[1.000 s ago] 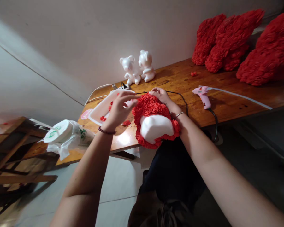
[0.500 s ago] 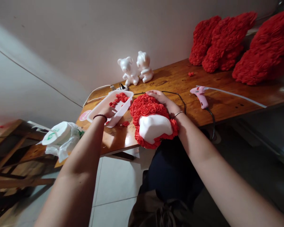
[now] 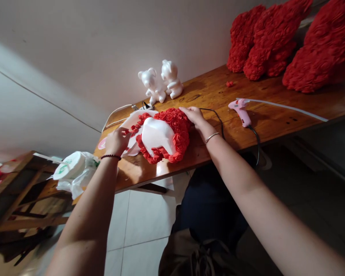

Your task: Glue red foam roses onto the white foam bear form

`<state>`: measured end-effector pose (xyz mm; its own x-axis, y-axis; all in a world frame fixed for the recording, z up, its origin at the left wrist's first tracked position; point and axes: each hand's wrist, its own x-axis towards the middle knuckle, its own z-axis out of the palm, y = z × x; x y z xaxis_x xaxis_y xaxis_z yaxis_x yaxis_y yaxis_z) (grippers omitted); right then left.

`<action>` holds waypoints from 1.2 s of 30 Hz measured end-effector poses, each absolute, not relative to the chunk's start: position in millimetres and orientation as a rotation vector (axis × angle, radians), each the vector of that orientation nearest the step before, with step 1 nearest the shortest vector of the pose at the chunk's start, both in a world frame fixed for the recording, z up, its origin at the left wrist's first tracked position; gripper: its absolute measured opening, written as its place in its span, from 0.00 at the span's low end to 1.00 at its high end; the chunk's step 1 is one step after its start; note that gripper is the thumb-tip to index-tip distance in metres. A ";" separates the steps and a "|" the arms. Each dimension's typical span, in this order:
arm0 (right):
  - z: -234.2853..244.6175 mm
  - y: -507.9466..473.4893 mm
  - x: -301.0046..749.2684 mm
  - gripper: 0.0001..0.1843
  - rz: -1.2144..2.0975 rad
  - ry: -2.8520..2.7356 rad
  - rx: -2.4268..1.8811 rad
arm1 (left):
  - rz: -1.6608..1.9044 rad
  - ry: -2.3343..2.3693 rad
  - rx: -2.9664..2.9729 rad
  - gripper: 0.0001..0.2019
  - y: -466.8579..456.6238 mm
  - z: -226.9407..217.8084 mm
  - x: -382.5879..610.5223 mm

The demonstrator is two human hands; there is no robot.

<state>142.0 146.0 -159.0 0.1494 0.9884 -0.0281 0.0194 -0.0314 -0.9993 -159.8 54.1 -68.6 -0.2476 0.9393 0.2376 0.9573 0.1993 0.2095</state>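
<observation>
A white foam shape (image 3: 157,135), ringed with small red foam roses (image 3: 176,122), lies on the wooden table (image 3: 270,122). My right hand (image 3: 193,115) rests on its far rose-covered edge, fingers curled over it. My left hand (image 3: 117,140) is at the white plastic tray (image 3: 131,122) of loose red roses, fingers pinched together near the tray's rim. What they hold is too small to make out. The foam shape now overlaps the tray.
A pink glue gun (image 3: 240,109) with a long glue stick and black cord lies to the right. Two white foam bears (image 3: 160,83) stand by the wall. Large red rose-covered shapes (image 3: 278,42) fill the far right. A bagged white roll (image 3: 71,168) sits at the table's left end.
The rose-covered foam shape has been slid left and turned, now partly covering the tray. My left hand drew back from inside the tray to its near rim.
</observation>
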 end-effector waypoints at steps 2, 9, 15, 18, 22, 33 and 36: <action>-160.0 146.0 141.7 0.25 1.103 -1.093 -1.311 | -0.466 -2.342 -1.830 0.13 41.8 -63.4 -151.7; -159.0 144.6 140.7 0.23 1.121 -1.058 -1.303 | -0.634 -2.242 -1.861 0.11 4.0 -50.3 -128.0; -159.0 143.4 142.1 0.23 1.106 -1.083 -1.319 | -0.916 -2.031 -1.930 0.10 -22.2 -39.9 -105.3; -160.0 144.3 143.0 0.23 1.088 -1.100 -1.333 | -1.101 -1.925 -1.977 0.11 -42.8 -39.4 -85.6; -159.6 145.0 145.2 0.21 1.061 -1.084 -1.367 | -1.392 -1.915 -2.022 0.11 -71.3 -52.3 -56.5; -157.5 145.9 145.4 0.19 1.021 -1.049 -1.404 | -1.532 -2.025 -2.038 0.12 -86.6 -89.5 -21.2; -158.0 146.5 144.7 0.19 1.013 -1.062 -1.410 | -1.668 -2.033 -1.909 0.14 -83.2 -94.9 -13.1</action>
